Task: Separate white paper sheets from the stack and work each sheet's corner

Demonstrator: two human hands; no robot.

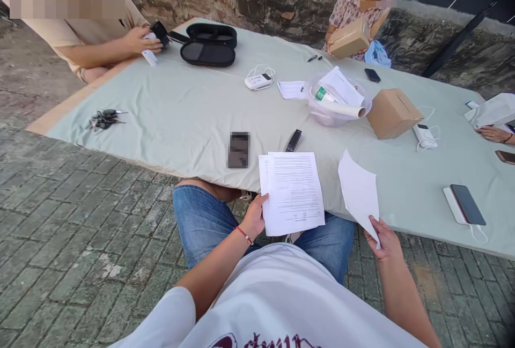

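My left hand (256, 216) grips the left edge of some printed sheets (295, 192), which overlap the table's front edge above my lap. Lines of text cover the top sheet, and another page peeks out behind it on the left. In my right hand (384, 238) is a white paper (360, 187), pinched at its lower corner and tilted apart from the printed sheets. Its visible side looks blank. Just beyond the printed sheets lies a black stapler-like object (293, 140). A dark, blurred-out phone-shaped object (238, 150) rests to their left.
On the cloth-covered table (181, 106) are keys (105, 119), an open black case (209, 45), a plastic tub (330, 115) of papers, a cardboard box (392, 115) and a phone on a power bank (466, 206). One person at left holds a black device; another, across, holds a box (350, 38).
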